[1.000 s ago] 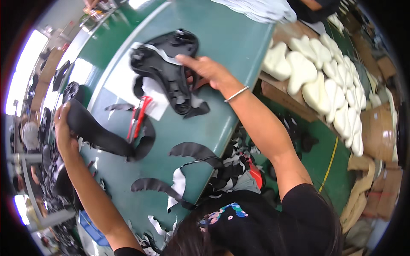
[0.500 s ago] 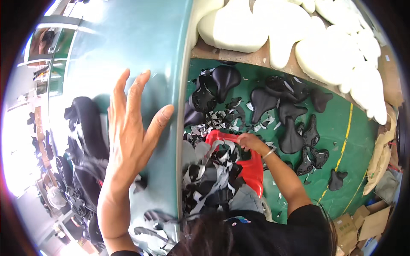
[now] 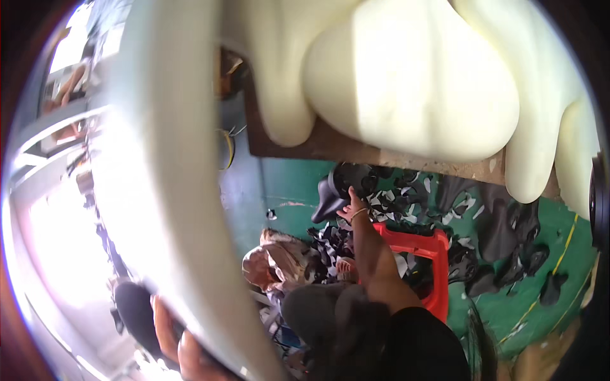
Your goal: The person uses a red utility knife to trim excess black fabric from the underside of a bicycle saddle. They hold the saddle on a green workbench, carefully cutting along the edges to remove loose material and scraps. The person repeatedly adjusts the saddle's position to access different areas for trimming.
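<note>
My right hand [image 3: 352, 208] reaches down toward the floor with fingers stretched apart. Just beyond its fingertips lies a black bicycle saddle [image 3: 353, 179], and a second black saddle [image 3: 328, 202] rests beside it. I cannot tell whether the fingers touch either one. Right of my forearm stands a red plastic stool [image 3: 438, 263]. At the lower left, part of my left hand [image 3: 168, 330] shows behind the pale blurred table edge [image 3: 184, 222]; its fingers are mostly hidden. A dark saddle [image 3: 133, 308] is next to it.
Large cream saddle-shaped foam pieces [image 3: 413, 82] overhang a brown board [image 3: 356, 149] above the floor. More black saddles [image 3: 499, 232] and scraps [image 3: 397, 203] lie on the green floor [image 3: 286, 190]. A pale crumpled sack [image 3: 279, 257] sits near my legs.
My view has tilted and come closer to the foam pieces. My right hand has left the red stool and reaches toward the saddles. My left hand has dropped to the lower left.
</note>
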The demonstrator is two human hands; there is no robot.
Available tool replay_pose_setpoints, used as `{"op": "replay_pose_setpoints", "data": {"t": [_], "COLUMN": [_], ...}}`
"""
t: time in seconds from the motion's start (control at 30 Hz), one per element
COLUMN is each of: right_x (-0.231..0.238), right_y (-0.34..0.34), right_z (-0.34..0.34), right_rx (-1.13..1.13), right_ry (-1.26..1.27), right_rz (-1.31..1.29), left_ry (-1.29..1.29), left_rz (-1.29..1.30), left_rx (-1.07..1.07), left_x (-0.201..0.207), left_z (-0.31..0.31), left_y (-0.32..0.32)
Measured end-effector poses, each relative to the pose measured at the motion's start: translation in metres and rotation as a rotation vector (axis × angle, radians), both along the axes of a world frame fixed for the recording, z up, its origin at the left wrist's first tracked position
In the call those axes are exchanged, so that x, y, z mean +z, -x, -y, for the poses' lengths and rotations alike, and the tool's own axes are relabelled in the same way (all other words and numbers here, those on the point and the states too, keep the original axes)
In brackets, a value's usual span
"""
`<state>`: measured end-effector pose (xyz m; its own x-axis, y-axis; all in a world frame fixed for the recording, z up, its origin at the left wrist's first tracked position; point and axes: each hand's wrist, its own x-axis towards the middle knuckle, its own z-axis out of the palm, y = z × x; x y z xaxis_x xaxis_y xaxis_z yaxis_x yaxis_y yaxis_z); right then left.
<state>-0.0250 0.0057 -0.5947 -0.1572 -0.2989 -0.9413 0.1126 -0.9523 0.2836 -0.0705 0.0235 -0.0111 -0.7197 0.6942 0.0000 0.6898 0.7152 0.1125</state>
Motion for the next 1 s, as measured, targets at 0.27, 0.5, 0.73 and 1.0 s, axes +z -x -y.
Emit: {"op": "replay_pose_setpoints", "data": {"t": [0.27,0.5,0.73,1.0], "right_x": [-0.048,0.02,0.073,0.004], "right_y": [0.025,-0.128,-0.195,-0.193], "right_z": [-0.034,-0.185,-0.389,-0.361], "right_rx": [-0.351,0.318,0.446,0.199], "right_ry": [-0.024,-1.144,-1.548,-1.134], "right_rz": [0.326,-0.252,0.244,0.368], "left_ry": [0.0,0.012,-0.001,-0.01], "left_rz": [0.019,-0.013,-0.026,-0.025], "left_rx": [-0.041,-0.018,-0.021,0.046], "left_x": [-0.023,-0.031,-0.029,-0.019], "left_z": [-0.018,-0.017,-0.023,-0.02], "left_y": [0.009,0.005,0.001,-0.006]}}
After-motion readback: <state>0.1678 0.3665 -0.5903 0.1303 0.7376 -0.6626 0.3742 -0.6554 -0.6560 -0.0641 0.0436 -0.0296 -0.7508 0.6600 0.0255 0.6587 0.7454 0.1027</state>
